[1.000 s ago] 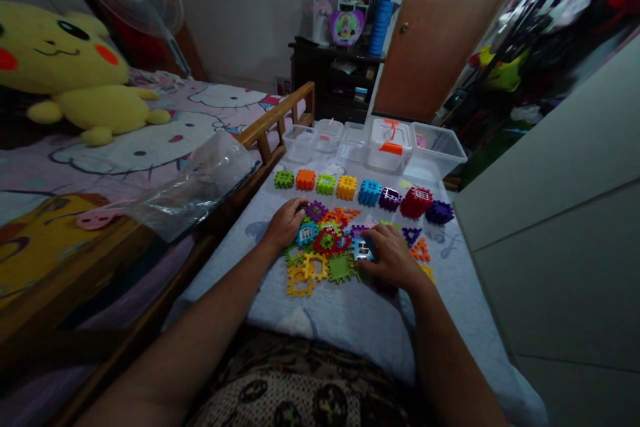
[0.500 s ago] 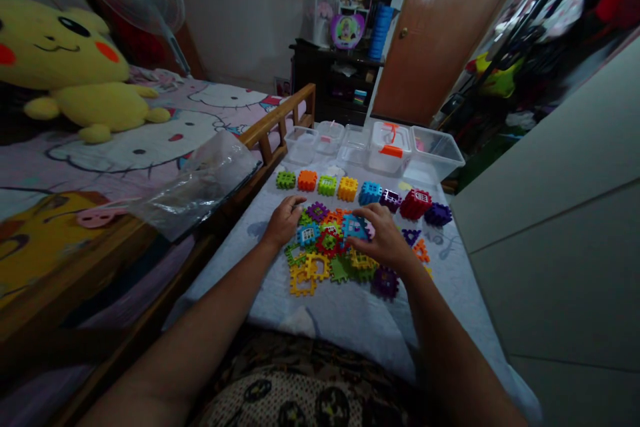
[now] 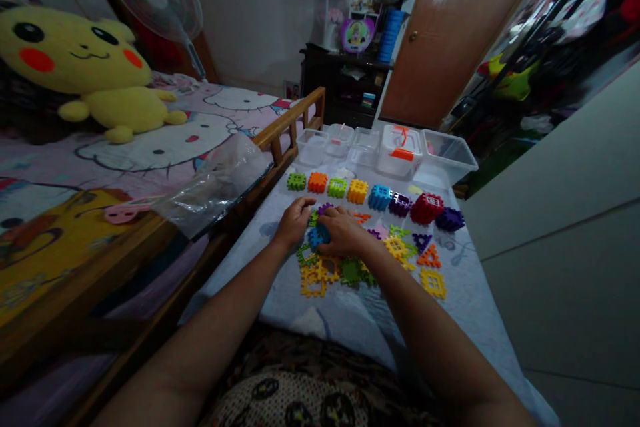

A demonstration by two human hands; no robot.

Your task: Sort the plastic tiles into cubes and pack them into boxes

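Observation:
My right hand [image 3: 344, 232] is over the left part of a loose pile of plastic interlocking pieces, its fingers closed around a blue interlocking piece [image 3: 317, 236]. The palm side is hidden, so I cannot tell whether more than one blue piece is there. Beside it at the pile's left edge rests my left hand [image 3: 294, 223], fingers apart and holding nothing. Around the hands lie yellow square frames [image 3: 313, 282], a green piece [image 3: 351, 271], a yellow window piece [image 3: 396, 247], an orange triangle [image 3: 429, 256] and a purple triangle [image 3: 422, 241].
Behind the pile, stacks sorted by colour form a row, among them a yellow stack [image 3: 357, 191], a blue stack [image 3: 381, 197] and a red stack [image 3: 427, 208]. Farther back stand clear plastic boxes [image 3: 447, 153]. A wooden bed rail [image 3: 280, 130] borders the left, a pale cabinet [image 3: 565, 227] the right.
My right hand has moved left across the pile with the blue piece, close to my left hand. Pieces on the pile's right side have come into sight. The view has shifted slightly left.

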